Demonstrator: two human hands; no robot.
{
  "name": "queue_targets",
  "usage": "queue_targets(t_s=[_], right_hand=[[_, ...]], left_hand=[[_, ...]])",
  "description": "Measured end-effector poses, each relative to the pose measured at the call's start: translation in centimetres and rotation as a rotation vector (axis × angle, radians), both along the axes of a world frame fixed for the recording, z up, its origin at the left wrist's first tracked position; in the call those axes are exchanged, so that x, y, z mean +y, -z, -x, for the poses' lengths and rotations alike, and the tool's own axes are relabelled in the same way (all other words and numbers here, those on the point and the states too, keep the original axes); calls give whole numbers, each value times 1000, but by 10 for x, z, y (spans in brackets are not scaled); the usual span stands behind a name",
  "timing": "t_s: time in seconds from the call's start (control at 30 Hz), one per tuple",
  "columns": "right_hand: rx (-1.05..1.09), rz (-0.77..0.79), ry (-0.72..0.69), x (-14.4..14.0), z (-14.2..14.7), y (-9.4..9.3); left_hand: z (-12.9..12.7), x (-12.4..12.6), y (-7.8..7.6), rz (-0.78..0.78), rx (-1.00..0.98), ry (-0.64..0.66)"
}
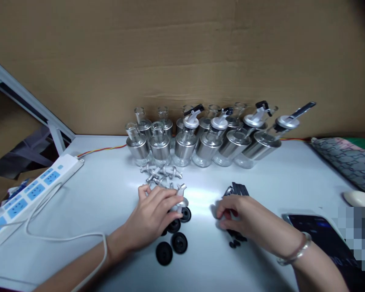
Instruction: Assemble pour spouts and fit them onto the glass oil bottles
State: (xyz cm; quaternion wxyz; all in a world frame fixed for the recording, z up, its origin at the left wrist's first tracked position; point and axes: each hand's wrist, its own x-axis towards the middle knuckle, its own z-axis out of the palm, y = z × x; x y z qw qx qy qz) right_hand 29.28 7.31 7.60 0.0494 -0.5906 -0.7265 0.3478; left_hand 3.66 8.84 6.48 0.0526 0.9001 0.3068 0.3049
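My left hand (153, 215) grips a silver pour spout (180, 198) at the near end of a pile of silver spouts (159, 174). Several round black rubber stoppers (179, 242) lie under and in front of that hand. My right hand (246, 219) rests on a pile of black lever pieces (239, 190), fingers curled around small black parts; what it holds is partly hidden. Behind both piles stand several glass bottles with silver sleeves (158, 147); the right-hand bottles carry fitted spout caps (191, 121).
A white power strip (33, 190) with its cable lies at the left. A phone (319, 231), a mouse (360, 198) and a keyboard (349, 160) sit at the right. A cardboard wall (182, 61) closes the back of the white table (94, 194).
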Motion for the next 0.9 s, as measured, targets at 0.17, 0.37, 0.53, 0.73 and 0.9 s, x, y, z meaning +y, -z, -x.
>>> queue_targets(t_s=[0.17,0.37,0.53,0.73,0.9], right_hand=[[37,-59,8,-4,-14,-1],[-22,-43,-60,-8,-17,2],[-24,-140,-68,-9,-11,11],[-30,-146,-36,-9,-16,9],[-42,-182,-23,-10,-21,14]], left_hand=[[-1,-1,1,31,-20,-9],[-2,-3,2,23,-19,32],[-1,-5,4,43,-2,35],[0,-5,8,56,20,45],[0,-6,10,79,37,36]])
